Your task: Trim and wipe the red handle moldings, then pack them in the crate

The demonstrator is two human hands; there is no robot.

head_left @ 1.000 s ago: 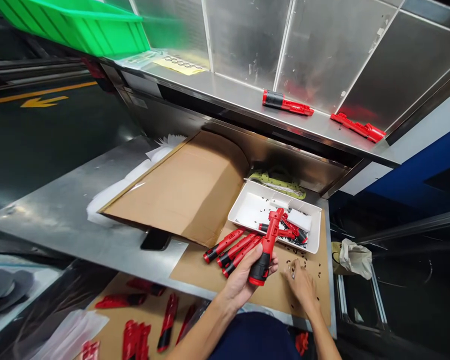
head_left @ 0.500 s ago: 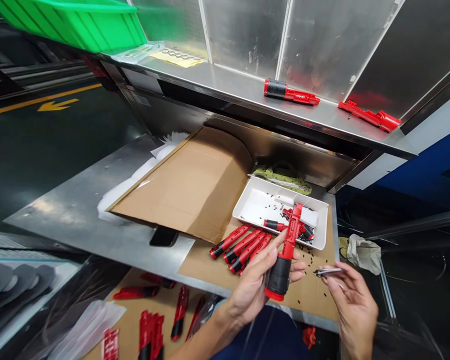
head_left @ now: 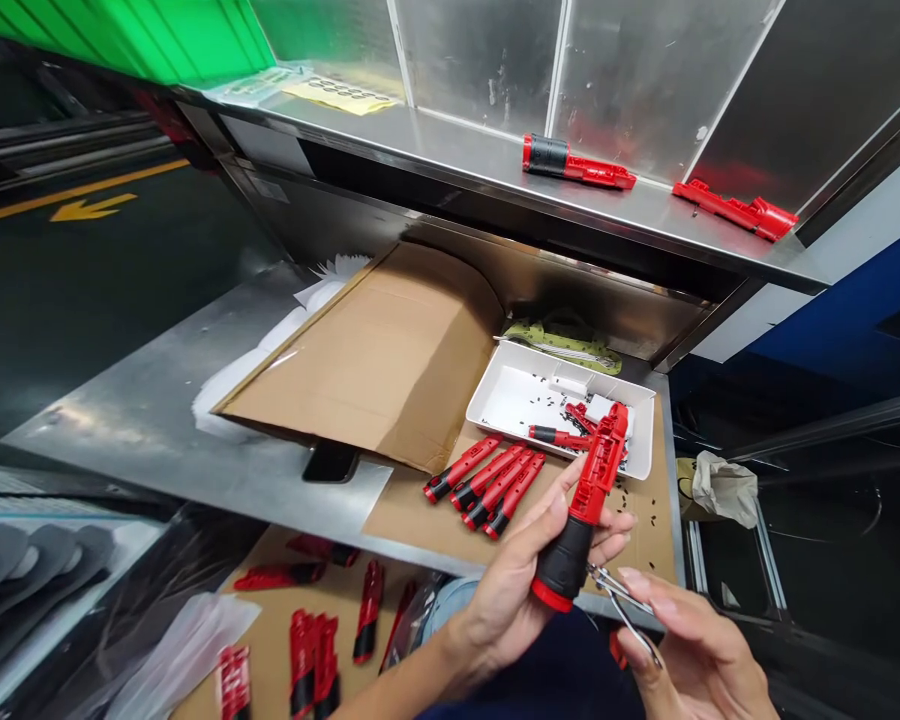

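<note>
Nearest the person, the right hand [head_left: 709, 650] pinches silver tweezers [head_left: 631, 602] between thumb and fingers. Their tips are right by the side of the red and black part [head_left: 600, 470]; I can't tell if they touch it. The left hand [head_left: 521, 575] holds this part up over the front edge of the table [head_left: 157, 405], near its right corner, with fingers curled around the black end. Just past that hand, 4 red and black pieces [head_left: 501, 492] lie side by side on a brown sheet [head_left: 420, 515]. Behind, by the table's back right corner, sits a white tray [head_left: 514, 392] with little black bits. Farther off, 2 red pieces [head_left: 598, 172] rest near the right end of a metal shelf [head_left: 457, 150].
</note>
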